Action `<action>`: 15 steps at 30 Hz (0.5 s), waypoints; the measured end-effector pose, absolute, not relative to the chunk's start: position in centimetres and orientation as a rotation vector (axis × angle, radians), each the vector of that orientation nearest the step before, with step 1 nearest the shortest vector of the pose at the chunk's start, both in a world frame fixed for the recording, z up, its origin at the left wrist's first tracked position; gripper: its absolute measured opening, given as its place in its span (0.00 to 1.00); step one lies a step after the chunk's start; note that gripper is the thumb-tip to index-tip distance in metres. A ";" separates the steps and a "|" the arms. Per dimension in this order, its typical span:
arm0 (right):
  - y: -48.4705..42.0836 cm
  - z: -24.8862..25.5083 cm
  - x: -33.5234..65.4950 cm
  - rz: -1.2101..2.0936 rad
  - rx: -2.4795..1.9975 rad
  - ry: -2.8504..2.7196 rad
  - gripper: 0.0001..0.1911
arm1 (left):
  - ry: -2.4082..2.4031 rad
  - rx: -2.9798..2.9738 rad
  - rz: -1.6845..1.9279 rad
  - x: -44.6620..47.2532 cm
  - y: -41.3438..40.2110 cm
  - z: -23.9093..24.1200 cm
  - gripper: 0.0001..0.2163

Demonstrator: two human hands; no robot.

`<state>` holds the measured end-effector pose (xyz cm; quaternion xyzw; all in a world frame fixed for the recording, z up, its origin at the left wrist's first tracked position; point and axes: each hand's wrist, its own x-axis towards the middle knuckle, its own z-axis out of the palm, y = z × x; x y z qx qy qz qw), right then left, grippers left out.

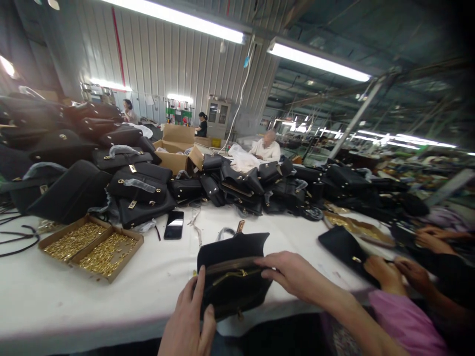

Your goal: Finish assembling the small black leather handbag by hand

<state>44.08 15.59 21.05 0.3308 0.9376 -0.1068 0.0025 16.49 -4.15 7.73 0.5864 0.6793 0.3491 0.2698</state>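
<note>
A black handbag [241,296] with its flap raised and its mouth open faces me at the table's front edge. A gold zipper shows inside it. My left hand [189,314] grips the bag's left side, index finger along the edge and thumb lower down. At the upper right corner, my right hand [287,272] is closed on the rim, thumb towards the inside. Behind the raised flap stand a gold clasp plate [241,226] and part of a wrapped handle [226,232].
Cardboard trays [107,252] of small gold fittings lie at left, near a phone [173,225]. Black handbags [141,188] are heaped along the back. At right, other people's hands [386,274] work on a black bag piece [345,249]. An open carton [174,148] stands behind.
</note>
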 end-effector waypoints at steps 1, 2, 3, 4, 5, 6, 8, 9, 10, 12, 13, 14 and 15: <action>15.6 20.8 43.8 -0.306 1.023 2.945 0.15 | 1.829 1.574 0.951 16.5 -4.1 7.8 0.35; 15.5 20.6 43.6 -0.277 1.009 2.944 0.14 | 1.826 1.568 0.962 16.5 -4.1 7.8 0.35; 15.5 20.4 43.3 -0.242 1.001 2.939 0.12 | 1.824 1.561 0.974 16.5 -4.1 7.9 0.35; 15.4 20.3 43.2 -0.201 0.994 2.929 0.11 | 1.823 1.551 0.984 16.5 -4.1 7.9 0.35; 15.3 20.1 43.1 -0.150 0.985 2.919 0.11 | 1.823 1.542 0.988 16.5 -4.1 8.0 0.35; 15.2 20.0 43.0 -0.088 0.975 2.912 0.11 | 1.827 1.534 0.986 16.5 -4.1 8.1 0.35; 15.0 19.7 43.1 0.026 0.943 2.906 0.12 | 1.837 1.527 0.966 16.4 -4.2 8.3 0.35; 15.0 19.6 43.2 0.059 0.937 2.904 0.13 | 1.841 1.529 0.951 16.4 -4.2 8.3 0.35; 15.0 19.6 43.3 0.065 0.952 2.901 0.13 | 1.844 1.532 0.937 16.5 -4.3 8.4 0.35; 15.0 19.7 43.5 0.012 1.039 2.883 0.13 | 1.842 1.542 0.915 16.5 -4.3 8.6 0.34; 15.0 19.9 43.5 -0.033 1.090 2.864 0.12 | 1.836 1.547 0.913 16.5 -4.3 8.6 0.34; 15.1 20.2 43.5 -0.076 1.138 2.838 0.12 | 1.828 1.549 0.915 16.5 -4.3 8.6 0.34; 15.0 20.6 43.3 -0.104 1.172 2.812 0.12 | 1.819 1.546 0.923 16.5 -4.3 8.7 0.34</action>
